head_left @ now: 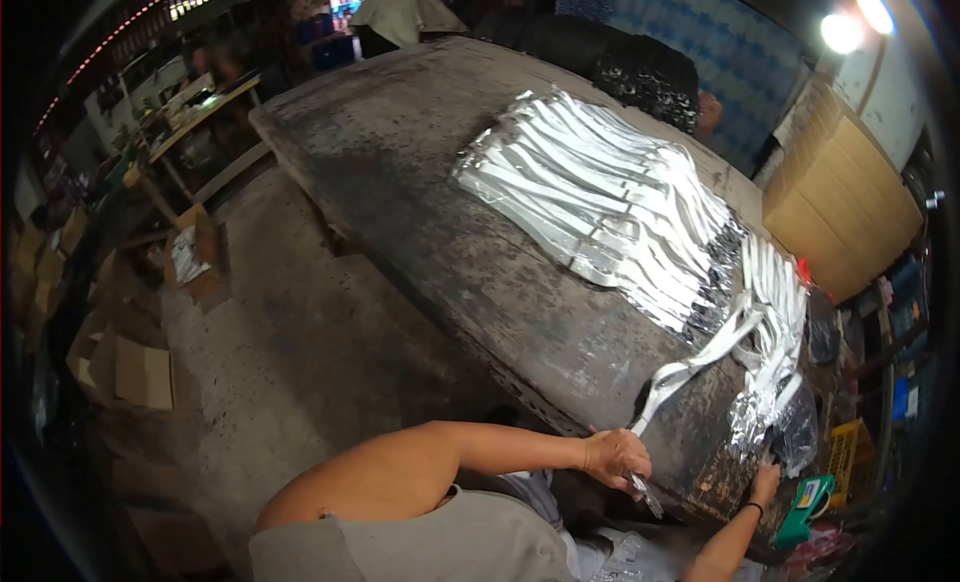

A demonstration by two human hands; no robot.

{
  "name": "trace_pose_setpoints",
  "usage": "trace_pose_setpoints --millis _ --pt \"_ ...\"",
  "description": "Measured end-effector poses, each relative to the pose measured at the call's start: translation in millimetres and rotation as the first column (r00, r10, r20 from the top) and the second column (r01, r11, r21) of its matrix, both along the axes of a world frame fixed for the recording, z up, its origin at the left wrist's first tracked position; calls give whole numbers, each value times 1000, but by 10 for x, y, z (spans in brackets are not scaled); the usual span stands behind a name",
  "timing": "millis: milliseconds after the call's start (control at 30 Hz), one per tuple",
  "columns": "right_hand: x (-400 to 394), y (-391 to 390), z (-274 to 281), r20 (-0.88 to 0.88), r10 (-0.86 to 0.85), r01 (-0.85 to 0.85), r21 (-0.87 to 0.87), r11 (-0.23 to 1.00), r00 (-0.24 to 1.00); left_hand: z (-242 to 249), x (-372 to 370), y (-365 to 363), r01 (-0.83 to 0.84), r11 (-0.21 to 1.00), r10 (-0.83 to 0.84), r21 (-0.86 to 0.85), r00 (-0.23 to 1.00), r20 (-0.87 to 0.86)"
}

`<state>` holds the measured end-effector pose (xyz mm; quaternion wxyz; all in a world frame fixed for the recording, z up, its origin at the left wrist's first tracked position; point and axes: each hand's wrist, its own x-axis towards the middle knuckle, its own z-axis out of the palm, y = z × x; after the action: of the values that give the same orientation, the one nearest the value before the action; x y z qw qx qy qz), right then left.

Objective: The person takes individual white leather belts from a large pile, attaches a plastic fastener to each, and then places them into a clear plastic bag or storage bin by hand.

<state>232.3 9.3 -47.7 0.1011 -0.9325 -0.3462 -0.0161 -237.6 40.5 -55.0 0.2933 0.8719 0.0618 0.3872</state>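
My left hand point(617, 460) is closed around one end of a white strap point(690, 365), and a shiny, clear-looking tip pokes out below the fist. From there the strap runs up to a smaller bundle of white straps point(775, 292) at the table's right end. My right hand point(766, 481), with a dark band on the wrist, is at the lower left edge of a dark plastic bag point(797, 434); its fingers look closed on that edge, partly hidden. Farther up lies a wide row of white straps in shiny plastic point(600, 197). Close to my right hand is a green tape dispenser point(803, 510).
The worn dark table point(400, 202) slants across the view. A large cardboard box point(840, 192) stands at its right, and a yellow crate point(850, 462) sits below. A black-wrapped bundle point(648, 77) lies at the far edge. Open cartons point(143, 372) are on the floor at left.
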Motion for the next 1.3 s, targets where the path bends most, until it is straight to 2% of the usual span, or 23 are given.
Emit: trace_pose_setpoints --millis 133,200,267,333,433,467,500,533,633,667,700,733,767,800,833,933,1000,1033,1067,1100,1133,1300 --pt "-332 2 215 -16 -30 30 13 999 999 12 -9 11 -17 1000 17 7 999 31" --pt "-130 -3 66 53 54 -54 -5 999 997 42 -13 14 15 999 -16 29 1000 8" --pt "-265 -34 100 106 47 -46 -16 999 993 50 -16 23 -3 1000 4 20 999 -32" --pt "-312 -56 57 163 187 -199 59 978 969 73 -43 33 2 1000 -1 24 999 -50" --pt "-106 -55 -55 160 242 -248 17 969 957 87 -20 25 44 999 -44 16 999 -24" --pt "-152 -19 10 135 183 -186 3 983 974 70 -19 44 21 999 -20 26 998 -55" --pt "-112 -3 -45 138 111 -122 71 990 984 61 -17 51 1 999 2 40 996 -87" --pt "-248 11 96 96 31 -38 74 997 995 62 -12 42 51 998 -47 42 995 -88" --pt "-141 47 38 46 -20 17 54 998 999 81 -12 47 -15 999 17 29 997 -74" --pt "-263 76 171 -25 -101 102 6 995 995 108 -17 48 -9 1000 10 19 997 -77" --pt "-285 87 181 -52 -130 131 26 991 990 173 -30 56 0 1000 3 26 990 -141" --pt "-367 78 266 -54 -122 125 47 991 991 156 -15 62 12 1000 -12 -3 991 -130" --pt "-137 68 30 5 -20 20 124 992 1000 139 0 55 8 1000 -10 -9 993 -119" --pt "-152 47 29 20 46 -49 209 977 999 128 15 51 7 1000 -9 -17 994 -109" --pt "-130 19 -57 30 44 -51 299 953 999 142 18 50 9 1000 -8 5 993 -120" --pt "-358 -59 47 -1 -38 36 368 929 999 173 47 48 -15 997 26 72 987 -160" --pt "-437 -36 17 -15 -176 166 409 897 984 133 58 70 16 996 -4 87 990 -140" --pt "-580 -84 193 -65 -190 200 367 908 980 108 58 80 44 996 -33 83 990 -136" --pt "-483 -20 61 -13 -243 232 351 907 970 102 56 78 72 996 -66 50 992 -109" --pt "-443 16 17 -11 -259 250 298 921 966 97 65 66 74 997 -73 4 992 -107" --pt "-459 -11 45 -64 -268 275 320 907 961 78 67 58 59 998 -57 10 991 -124" --pt "-594 33 180 -92 -350 359 353 864 932 52 54 69 42 996 -31 74 989 -146"
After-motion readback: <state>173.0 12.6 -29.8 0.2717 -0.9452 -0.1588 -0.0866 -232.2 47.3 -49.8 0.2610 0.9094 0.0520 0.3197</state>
